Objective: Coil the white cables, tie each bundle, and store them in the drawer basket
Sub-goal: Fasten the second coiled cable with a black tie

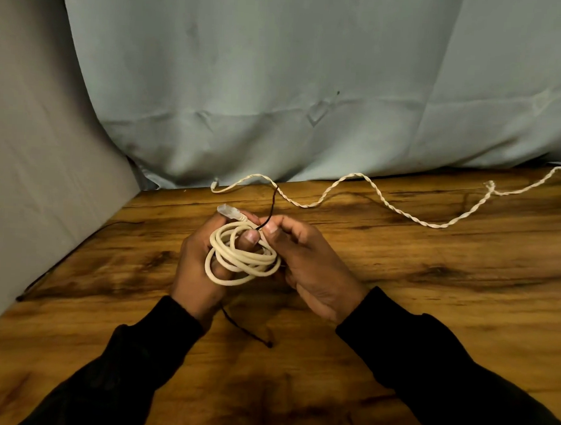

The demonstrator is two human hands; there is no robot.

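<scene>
A pale blue-grey cloth (278, 83) hangs creased behind a glossy wood-grain worktop (429, 315) with dark streaks. Near the centre, the left hand (196, 266) is closed around a coiled white cable (241, 259), smooth and round in section, its loops uneven and a clear plastic plug (229, 211) jutting at 11 o'clock. The right hand (309, 265) pinches a thin dark tie (269, 212) against the coil, one end trailing below. By my judgement, coiling of this cable is done and tying is under way. A second, twisted white cable (385, 201) lies uncoiled from 12 to 2 o'clock. No drawer basket is in view.
</scene>
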